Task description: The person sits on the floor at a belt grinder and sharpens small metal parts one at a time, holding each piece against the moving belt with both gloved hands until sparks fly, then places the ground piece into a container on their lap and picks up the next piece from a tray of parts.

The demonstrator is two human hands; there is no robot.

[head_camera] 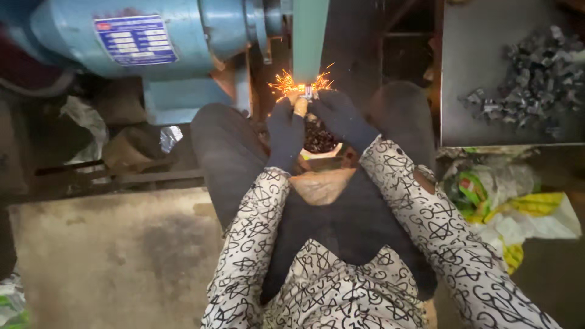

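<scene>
gloved left hand (285, 131) and right hand (341, 117) pinched shut on small metal piece (308, 92), pressed to grinding belt (309, 36) for steadiness amid sparks (286, 81).

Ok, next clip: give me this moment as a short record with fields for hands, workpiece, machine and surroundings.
left hand: gloved left hand pinching the small metal part
right hand: gloved right hand on the same part
workpiece: pressed to the grinding belt, with orange sparks
machine: blue motor, upper left
surroundings: metal tray holding a pile of metal pieces, at right
</scene>
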